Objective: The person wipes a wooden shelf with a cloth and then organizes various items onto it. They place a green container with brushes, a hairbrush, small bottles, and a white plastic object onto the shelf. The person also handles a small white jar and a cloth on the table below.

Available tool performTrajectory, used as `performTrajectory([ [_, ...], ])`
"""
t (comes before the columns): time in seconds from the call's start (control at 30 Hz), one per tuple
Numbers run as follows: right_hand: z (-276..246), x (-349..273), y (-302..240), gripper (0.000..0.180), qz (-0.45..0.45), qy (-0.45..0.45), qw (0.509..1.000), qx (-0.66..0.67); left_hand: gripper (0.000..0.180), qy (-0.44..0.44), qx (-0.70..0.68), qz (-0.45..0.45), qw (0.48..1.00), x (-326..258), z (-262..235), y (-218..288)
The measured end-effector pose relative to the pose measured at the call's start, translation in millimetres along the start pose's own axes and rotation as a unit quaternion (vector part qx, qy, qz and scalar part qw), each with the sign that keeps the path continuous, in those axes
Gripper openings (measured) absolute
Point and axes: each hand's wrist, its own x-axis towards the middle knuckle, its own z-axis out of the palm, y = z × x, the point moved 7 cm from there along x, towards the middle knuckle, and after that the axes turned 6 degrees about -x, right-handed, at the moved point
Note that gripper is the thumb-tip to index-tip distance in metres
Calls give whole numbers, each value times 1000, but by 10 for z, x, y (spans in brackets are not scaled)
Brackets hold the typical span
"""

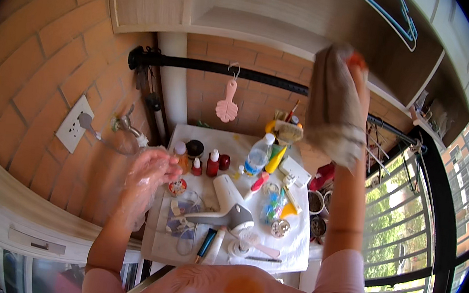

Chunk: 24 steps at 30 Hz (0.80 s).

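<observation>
My raised right hand (pixel 358 79) grips a beige-grey cloth (pixel 331 108) near the upper cabinet. The cloth hangs down over my wrist and hides most of that hand. My left hand (pixel 153 171) is held in the air over the left edge of the white-covered table (pixel 153 247), its fingers loosely bent and apart. Thin clear plastic (pixel 141 202) clings around the left hand and wrist. Nearest to that hand stand an orange bottle (pixel 181 156) and a round black lid (pixel 194 148). A white and grey hair dryer (pixel 227 206) lies on the table.
Red bottles (pixel 213 163), a clear water bottle (pixel 259 155) and a yellow tube (pixel 275 160) stand on the table. A pink leaf-shaped brush (pixel 228 102) hangs from a black rail (pixel 197 65). A tap (pixel 129 127) and socket (pixel 75 124) are on the brick wall; a barred window (pixel 402 223) is at right.
</observation>
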Motion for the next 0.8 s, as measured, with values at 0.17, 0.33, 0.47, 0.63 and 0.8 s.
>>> performTrajectory([
  [0.17, 783, 1263, -324, 36, -217, -45, 878, -424, 13, 38, 16, -4, 999, 10, -156, 54],
  [0.33, 1726, 1247, 441, 45, -144, -346, 777, -506, 9, 68, 38, -14, 997, 51, -361, 83],
  [0.47, 1590, 1466, 805, 44, -10, -358, 766, -533, 9, 83, 30, -21, 996, 153, -550, 30],
  [0.63, 1819, 1313, 573, 28, -170, -332, 811, -451, 9, 46, 15, -30, 998, 296, -590, -101],
  [0.8, 2014, 1553, 458, 31, -253, -243, 811, -469, 10, 10, 9, -42, 999, 427, -535, -160],
])
